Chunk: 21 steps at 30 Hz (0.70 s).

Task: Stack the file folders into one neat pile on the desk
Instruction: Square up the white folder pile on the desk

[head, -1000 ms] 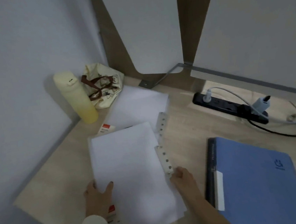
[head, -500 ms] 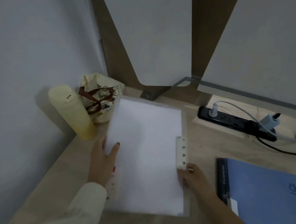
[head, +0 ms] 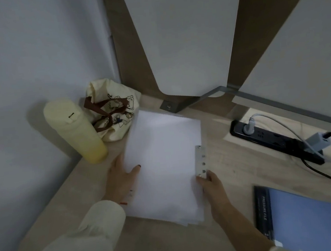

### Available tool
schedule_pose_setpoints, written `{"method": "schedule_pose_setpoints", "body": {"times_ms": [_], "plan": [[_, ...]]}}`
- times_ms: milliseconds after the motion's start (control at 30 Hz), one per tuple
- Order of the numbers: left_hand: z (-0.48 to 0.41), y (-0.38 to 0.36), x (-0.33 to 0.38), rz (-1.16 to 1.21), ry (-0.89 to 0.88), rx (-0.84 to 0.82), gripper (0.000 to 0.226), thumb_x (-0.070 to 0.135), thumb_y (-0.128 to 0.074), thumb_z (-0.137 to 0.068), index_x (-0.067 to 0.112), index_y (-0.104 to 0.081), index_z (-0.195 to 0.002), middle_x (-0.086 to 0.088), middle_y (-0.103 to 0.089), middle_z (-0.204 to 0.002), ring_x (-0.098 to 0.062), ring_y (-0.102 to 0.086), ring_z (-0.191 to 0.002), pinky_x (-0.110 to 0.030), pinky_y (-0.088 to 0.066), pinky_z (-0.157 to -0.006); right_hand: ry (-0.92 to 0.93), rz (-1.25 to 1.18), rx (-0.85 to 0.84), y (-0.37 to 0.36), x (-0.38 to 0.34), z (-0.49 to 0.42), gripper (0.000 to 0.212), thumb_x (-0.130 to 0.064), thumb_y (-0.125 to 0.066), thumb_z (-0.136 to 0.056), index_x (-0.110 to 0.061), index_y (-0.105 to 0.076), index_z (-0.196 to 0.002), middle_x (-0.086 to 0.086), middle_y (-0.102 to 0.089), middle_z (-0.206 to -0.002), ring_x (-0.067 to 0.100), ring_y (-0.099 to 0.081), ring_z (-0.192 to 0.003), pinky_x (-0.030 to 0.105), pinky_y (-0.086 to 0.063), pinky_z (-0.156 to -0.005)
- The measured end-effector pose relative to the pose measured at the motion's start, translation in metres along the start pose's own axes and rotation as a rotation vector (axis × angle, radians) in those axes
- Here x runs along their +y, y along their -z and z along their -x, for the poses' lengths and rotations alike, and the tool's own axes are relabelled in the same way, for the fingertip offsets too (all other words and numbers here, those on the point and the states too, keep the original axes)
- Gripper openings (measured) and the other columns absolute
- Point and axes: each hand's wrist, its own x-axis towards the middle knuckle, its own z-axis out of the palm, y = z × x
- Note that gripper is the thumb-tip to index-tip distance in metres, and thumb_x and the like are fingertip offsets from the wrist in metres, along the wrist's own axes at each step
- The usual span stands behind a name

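White clear-sleeve folders [head: 162, 166] lie in one pile on the wooden desk [head: 232, 165], their punched strip along the right edge. My left hand [head: 121, 177] grips the pile's left edge, thumb on top. My right hand [head: 209, 184] holds the lower right edge by the punched strip. A blue file folder [head: 311, 220] with a dark spine lies apart at the lower right.
A pale yellow bottle [head: 75, 130] stands by the left wall, with a cream tote bag [head: 114, 112] behind it. A black power strip [head: 274, 138] with plugs and cables lies at the right rear. Grey partition panels rise behind the desk.
The nearer white folder has been slid away from me onto the farther one, so both now form one pile. Both hands moved forward with it.
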Motion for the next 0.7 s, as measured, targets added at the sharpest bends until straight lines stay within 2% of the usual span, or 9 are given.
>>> {"method": "schedule_pose_setpoints", "body": {"times_ms": [100,200,300,367,433,567,633,700], "plan": [[0.015,-0.008,-0.001,0.015,0.003,0.028,0.071,0.038,-0.054,-0.085,0.021,-0.019,-0.145,-0.006,-0.029,-0.151,-0.028,-0.032,-0.136,-0.05,-0.031,-0.111,0.035,0.046,0.049,0.006,0.002,0.0,0.021,-0.008,-0.047,-0.085,0.002,-0.058,-0.101,0.021,-0.06,-0.104,0.026,-0.055,-0.086,0.034,-0.045,-0.076],[0.037,-0.024,-0.007,0.015,0.022,0.054,0.073,0.034,-0.054,-0.087,0.017,-0.014,-0.146,-0.011,-0.023,-0.153,-0.031,-0.026,-0.138,-0.05,-0.029,-0.112,0.066,0.053,0.062,0.017,0.011,0.011,0.012,-0.002,-0.046,-0.084,0.003,-0.056,-0.087,0.017,-0.051,-0.083,0.021,-0.045,-0.072,0.028,-0.037,-0.062],[0.062,-0.037,-0.014,0.005,0.084,0.079,0.073,0.029,-0.056,-0.086,0.011,-0.017,-0.145,-0.017,-0.026,-0.15,-0.033,-0.026,-0.137,-0.046,-0.027,-0.113,0.091,0.062,0.051,0.034,0.02,0.03,0.012,0.0,-0.044,-0.086,0.004,-0.054,-0.081,0.01,-0.045,-0.073,0.017,-0.04,-0.065,0.024,-0.033,-0.057],[0.077,-0.042,-0.019,0.024,0.103,0.082,0.073,0.027,-0.06,-0.084,0.009,-0.022,-0.143,-0.019,-0.03,-0.147,-0.035,-0.029,-0.135,-0.042,-0.025,-0.113,0.117,0.064,0.057,0.043,0.027,0.041,0.015,0.003,-0.043,-0.086,-0.002,-0.048,-0.072,0.008,-0.04,-0.066,0.017,-0.036,-0.062,0.024,-0.03,-0.056],[0.092,-0.045,-0.024,0.037,0.102,0.082,0.076,0.034,-0.062,-0.078,0.007,-0.028,-0.14,-0.021,-0.035,-0.143,-0.037,-0.034,-0.131,-0.041,-0.026,-0.11,0.14,0.097,0.093,0.05,0.04,0.048,0.02,0.005,-0.043,-0.084,-0.006,-0.043,-0.067,0.009,-0.038,-0.062,0.017,-0.035,-0.061,0.024,-0.027,-0.055],[0.124,-0.044,-0.03,0.109,0.149,0.043,0.089,0.046,-0.061,-0.067,0.006,-0.03,-0.14,-0.02,-0.037,-0.142,-0.033,-0.035,-0.131,-0.037,-0.026,-0.109,0.102,0.188,0.189,0.055,0.079,0.06,0.017,-0.004,-0.048,-0.084,-0.017,-0.044,-0.074,0.008,-0.041,-0.085,0.015,-0.038,-0.076,0.018,-0.026,-0.056],[0.136,-0.043,-0.038,0.114,0.139,0.03,0.101,0.055,-0.059,-0.055,0.008,-0.031,-0.14,-0.016,-0.037,-0.144,-0.03,-0.035,-0.133,-0.038,-0.025,-0.111,0.067,0.15,0.219,0.057,0.093,0.075,0.014,-0.006,-0.051,-0.085,-0.017,-0.044,-0.077,0.005,-0.042,-0.088,0.015,-0.04,-0.082,0.019,-0.031,-0.058],[0.148,-0.042,-0.046,0.124,0.136,0.031,0.108,0.058,-0.056,-0.047,0.009,-0.033,-0.14,-0.014,-0.037,-0.145,-0.029,-0.035,-0.134,-0.039,-0.024,-0.113,0.068,0.254,0.178,0.062,0.105,0.093,0.008,-0.011,-0.051,-0.087,-0.017,-0.046,-0.09,0.002,-0.043,-0.094,0.016,-0.042,-0.09,0.028,-0.04,-0.072]]}}
